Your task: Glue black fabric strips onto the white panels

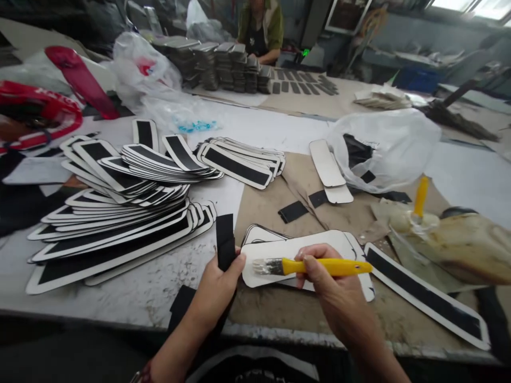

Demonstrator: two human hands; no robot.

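Note:
My right hand (329, 276) grips a yellow-handled paintbrush (339, 266). Its whitish bristles lie over the left part of a white rounded panel (295, 247), which rests on several similar panels. My left hand (223, 276) is closed on a bunch of black strips (225, 242) that stand up from its grip, the thumb at the panel's left end. To the right lies a white panel with a black strip along it (427, 295). Two loose black pieces, one a short black strip (294, 211), lie beyond the panel.
Fanned piles of black-striped panels (120, 223) fill the table's left. A second yellow-handled brush (420, 199) stands in a plastic-lined container (451, 239) at right. Behind are a white plastic bag (399, 143), blank panels (327, 165) and a person (261, 32) at another table.

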